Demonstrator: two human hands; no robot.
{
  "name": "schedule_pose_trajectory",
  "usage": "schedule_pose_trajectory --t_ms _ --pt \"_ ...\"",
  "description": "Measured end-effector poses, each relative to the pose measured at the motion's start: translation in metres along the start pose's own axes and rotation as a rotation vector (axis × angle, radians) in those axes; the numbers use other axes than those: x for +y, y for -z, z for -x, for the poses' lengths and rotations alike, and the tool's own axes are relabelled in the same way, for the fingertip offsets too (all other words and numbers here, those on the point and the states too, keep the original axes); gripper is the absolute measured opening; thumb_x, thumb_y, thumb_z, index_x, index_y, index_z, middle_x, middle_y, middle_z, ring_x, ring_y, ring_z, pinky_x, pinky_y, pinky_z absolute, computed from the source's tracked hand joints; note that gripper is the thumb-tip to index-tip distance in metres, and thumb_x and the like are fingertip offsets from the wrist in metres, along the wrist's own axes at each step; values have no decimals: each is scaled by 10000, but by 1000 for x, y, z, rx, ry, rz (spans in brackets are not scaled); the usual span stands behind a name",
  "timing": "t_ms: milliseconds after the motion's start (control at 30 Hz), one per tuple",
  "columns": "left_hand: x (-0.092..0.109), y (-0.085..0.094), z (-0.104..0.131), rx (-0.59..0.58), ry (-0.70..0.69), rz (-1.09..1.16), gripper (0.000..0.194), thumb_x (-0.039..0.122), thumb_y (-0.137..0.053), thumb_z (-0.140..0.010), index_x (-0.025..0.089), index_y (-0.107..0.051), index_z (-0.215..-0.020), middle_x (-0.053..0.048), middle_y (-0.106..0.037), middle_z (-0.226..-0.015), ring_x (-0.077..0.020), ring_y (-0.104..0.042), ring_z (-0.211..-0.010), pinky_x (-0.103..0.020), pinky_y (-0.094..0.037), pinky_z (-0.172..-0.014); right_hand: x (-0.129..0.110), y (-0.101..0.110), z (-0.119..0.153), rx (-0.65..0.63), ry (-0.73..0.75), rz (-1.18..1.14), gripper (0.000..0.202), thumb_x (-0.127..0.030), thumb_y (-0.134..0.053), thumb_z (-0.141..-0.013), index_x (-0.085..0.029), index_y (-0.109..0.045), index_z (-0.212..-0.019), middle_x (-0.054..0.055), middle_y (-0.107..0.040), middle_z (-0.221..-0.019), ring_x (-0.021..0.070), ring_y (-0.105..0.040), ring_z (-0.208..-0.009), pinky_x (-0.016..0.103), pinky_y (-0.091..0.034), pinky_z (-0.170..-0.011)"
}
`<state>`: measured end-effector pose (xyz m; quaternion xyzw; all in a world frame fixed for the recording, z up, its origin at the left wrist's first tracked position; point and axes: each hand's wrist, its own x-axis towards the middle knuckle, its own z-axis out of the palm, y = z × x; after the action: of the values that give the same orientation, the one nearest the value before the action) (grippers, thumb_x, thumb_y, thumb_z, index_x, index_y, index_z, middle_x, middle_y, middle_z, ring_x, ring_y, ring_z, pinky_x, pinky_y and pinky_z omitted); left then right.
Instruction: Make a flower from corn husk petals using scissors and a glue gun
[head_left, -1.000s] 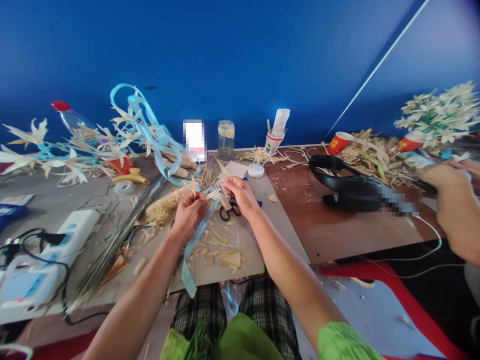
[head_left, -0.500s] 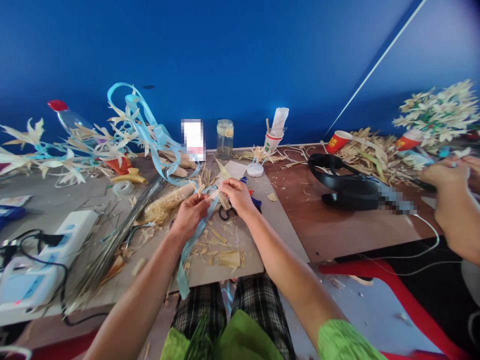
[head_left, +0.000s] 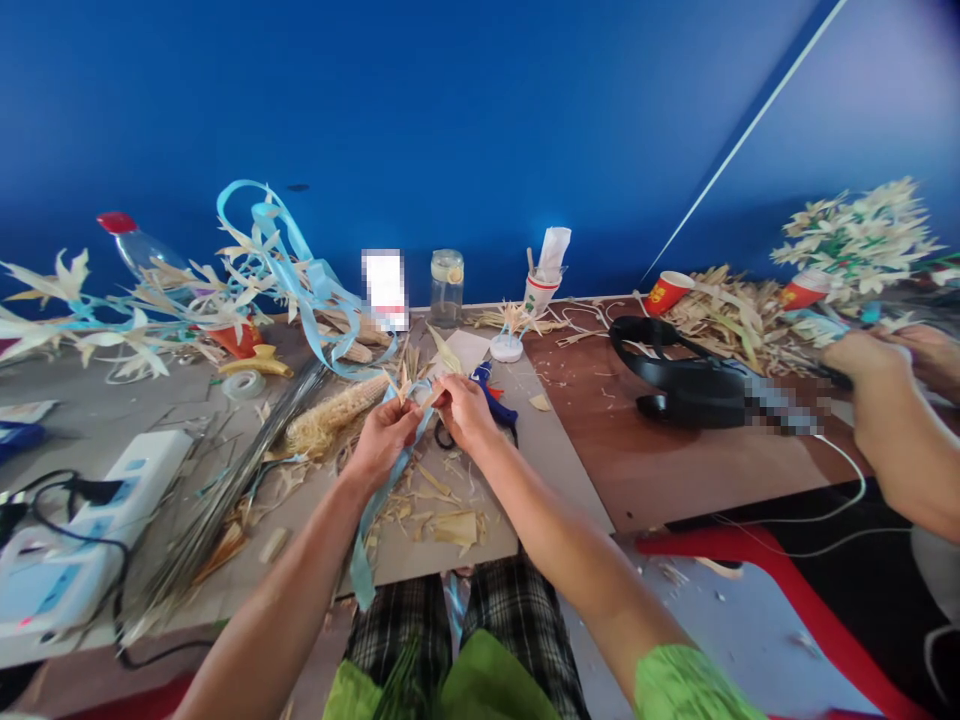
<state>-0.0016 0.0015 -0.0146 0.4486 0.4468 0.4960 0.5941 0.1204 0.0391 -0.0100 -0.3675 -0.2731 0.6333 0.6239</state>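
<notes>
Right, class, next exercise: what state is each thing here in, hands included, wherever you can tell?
Left hand, closed on husk
Right hand, pinching a pale strip
Bottle, capped, tilted
Jar, upright
Near red cup, tilted
Tape roll, lying flat
Cob, stripped, lying down
Power strip, plug inserted, red light lit
Glue gun, lying down

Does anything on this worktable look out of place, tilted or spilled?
Pale scraps lie scattered on the near part of the board, which looks untidy. The red-capped bottle at left seems tilted, perhaps only through lens distortion.
</notes>
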Motion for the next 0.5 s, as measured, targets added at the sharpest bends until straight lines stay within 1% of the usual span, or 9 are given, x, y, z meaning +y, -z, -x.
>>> schedule_pose_trajectory --t_ms 67,133,233,267,333,400,433,500 --pt "0 0 1 11 14 -3 270 326 -727 -652 147 -526 -645 68 -399 -443 -35 -309 -397 -191 -212 -409 -9 3 -5 50 -15 -115 194 -241 -590 -643 -188 -432 -545 -58 -444 -501 72 -389 -482 218 -351 -511" --pt "-1 2 1 36 20 4 270 334 -721 -656 146 -528 -646 70 -389 -440 -34 -301 -397 -190 -204 -406 -21 9 -12 60 -35 -190 212 -226 -566 -669 -192 -384 -566 -67 -430 -525 58 -358 -461 212 -364 -521" --pt "-2 6 0 76 19 39 258 328 -713 -662 151 -526 -650 75 -371 -441 -35 -298 -400 -188 -215 -408 -34 20 -19 49 48 -184 267 -294 -518 -741 -199 -334 -572 -76 -373 -512 60 -340 -447 214 -369 -530" --pt "-2 7 0 82 19 42 256 325 -712 -662 152 -525 -649 76 -371 -441 -35 -299 -400 -187 -219 -407 -34 22 -20 45 92 -149 306 -337 -510 -761 -201 -320 -562 -77 -353 -497 64 -335 -446 216 -363 -525" --pt "-2 7 -1 89 16 24 253 321 -715 -659 152 -526 -652 74 -382 -440 -36 -308 -398 -185 -222 -404 -33 23 -17 25 191 -4 372 -418 -517 -773 -201 -324 -540 -71 -340 -483 70 -337 -460 217 -348 -523" --pt "0 7 0 100 13 -14 254 328 -713 -660 153 -528 -658 72 -400 -439 -38 -319 -391 -184 -221 -398 -31 22 -10 -23 275 210 365 -466 -545 -764 -191 -413 -563 -59 -383 -511 74 -370 -501 214 -345 -541" --pt "1 6 1 109 14 -36 256 336 -709 -665 154 -528 -661 72 -405 -438 -38 -322 -384 -183 -218 -393 -31 20 -7 -63 300 312 336 -477 -552 -762 -182 -482 -618 -50 -422 -545 77 -394 -529 212 -351 -557" --pt "3 6 2 122 20 -76 262 358 -693 -681 156 -527 -662 70 -421 -440 -39 -325 -369 -184 -213 -382 -31 18 0 -161 323 473 320 -481 -572 -753 -167 -579 -812 -29 -505 -655 83 -443 -592 211 -371 -593"
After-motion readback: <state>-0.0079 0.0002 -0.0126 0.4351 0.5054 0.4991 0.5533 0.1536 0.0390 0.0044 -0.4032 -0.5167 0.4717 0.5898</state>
